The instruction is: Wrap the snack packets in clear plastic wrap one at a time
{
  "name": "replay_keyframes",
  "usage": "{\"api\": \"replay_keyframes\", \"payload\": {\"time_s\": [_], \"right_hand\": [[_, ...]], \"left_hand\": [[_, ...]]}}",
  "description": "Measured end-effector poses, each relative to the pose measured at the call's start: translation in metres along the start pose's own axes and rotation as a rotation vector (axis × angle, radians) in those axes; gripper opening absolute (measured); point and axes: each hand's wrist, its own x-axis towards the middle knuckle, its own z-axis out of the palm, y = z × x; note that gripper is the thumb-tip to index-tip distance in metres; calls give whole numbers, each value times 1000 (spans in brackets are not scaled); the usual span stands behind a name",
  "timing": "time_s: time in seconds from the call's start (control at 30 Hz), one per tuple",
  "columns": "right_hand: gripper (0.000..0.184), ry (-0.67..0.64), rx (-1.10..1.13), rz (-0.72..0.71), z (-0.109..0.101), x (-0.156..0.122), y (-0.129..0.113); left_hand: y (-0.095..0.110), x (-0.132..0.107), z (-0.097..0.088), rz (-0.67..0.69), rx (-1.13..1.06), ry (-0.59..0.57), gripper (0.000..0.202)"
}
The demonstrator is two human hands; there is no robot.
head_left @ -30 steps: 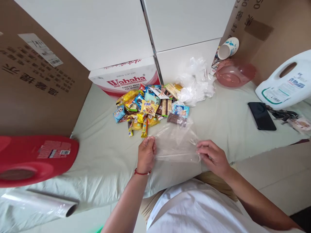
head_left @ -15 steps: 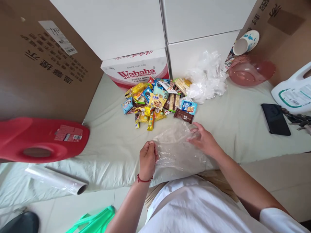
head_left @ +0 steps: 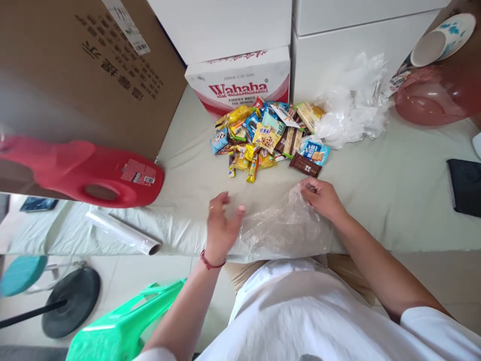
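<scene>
A clear plastic bag lies crumpled along the front edge of the cloth-covered surface. My right hand pinches its upper corner between thumb and fingers. My left hand, slightly blurred, is off the bag at its left side, fingers and thumb apart with nothing in them. Beyond both hands sits a heap of small wrapped snacks. A dark brown snack packet lies at the heap's near right, just past my right hand.
Crumpled clear bags lie right of the heap, before a Wahaha carton and white panels. A red jug and a plastic film roll are at left. A pink bowl, paper cup and black phone are at right.
My left hand has let go of the bag and moved left, opening. My right hand has closed on the bag's upper corner. The view has swung left.
</scene>
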Motion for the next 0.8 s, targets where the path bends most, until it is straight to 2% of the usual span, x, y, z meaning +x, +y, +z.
{"api": "replay_keyframes", "payload": {"time_s": [0.07,0.13,0.2,0.27,0.3,0.33,0.43,0.57,0.67,0.8], "right_hand": [[28,12,-27,-26,3,0,-7],[27,22,-52,-42,5,-1,-11],[27,29,-71,-42,3,-2,-11],[27,29,-72,-29,-1,-2,-7],[27,26,-62,-17,-4,-2,-3],[28,21,-42,0,-7,-2,1],[32,12,43,62,-16,-3,12],[36,10,103,112,-25,-2,21],[37,5,107,95,-32,-1,21],[44,-61,98,39,-45,2,16]], "left_hand": [[26,-5,21,268,86,-82,96],[46,-14,47,449,195,-121,110],[55,-24,70,536,265,-140,96],[52,-28,84,529,263,-172,58],[47,-27,88,496,225,-190,40],[42,-25,90,446,163,-203,30],[32,-14,85,241,-139,-268,36],[32,-1,75,-68,-500,-410,44],[32,3,74,-238,-634,-363,44],[28,15,73,-392,-711,-248,40]]}}
